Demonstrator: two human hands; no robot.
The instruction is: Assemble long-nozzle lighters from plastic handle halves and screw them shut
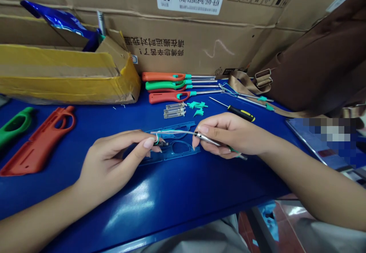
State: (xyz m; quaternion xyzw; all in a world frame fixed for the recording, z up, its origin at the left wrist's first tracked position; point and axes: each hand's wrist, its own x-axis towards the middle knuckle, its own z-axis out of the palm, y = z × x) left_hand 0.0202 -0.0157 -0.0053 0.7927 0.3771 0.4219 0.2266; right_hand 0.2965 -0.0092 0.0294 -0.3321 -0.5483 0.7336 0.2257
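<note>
Over the blue table, my left hand [117, 156] pinches a small black igniter part [162, 144] with a green wire loop at its end. My right hand [225, 133] is closed around a metal lighter tube [208, 139]; its tip points left. A thin pale tube [177, 132] spans the gap between both hands. Beneath them lie two blue lighter shell halves [183, 149], partly covered by my left hand. Just beyond are clear fuel tanks [174, 110] and several teal triggers [198, 107]. A black and yellow screwdriver [241, 113] rests behind my right hand.
Several assembled lighters [168, 96] lie in a row at the back. Orange [42, 142] and green shell pieces [17, 126] sit left. A taped cardboard box [65, 77] stands back left. More metal tubes [251, 101], a brown bag [320, 55] and a phone-like device [317, 138] are right.
</note>
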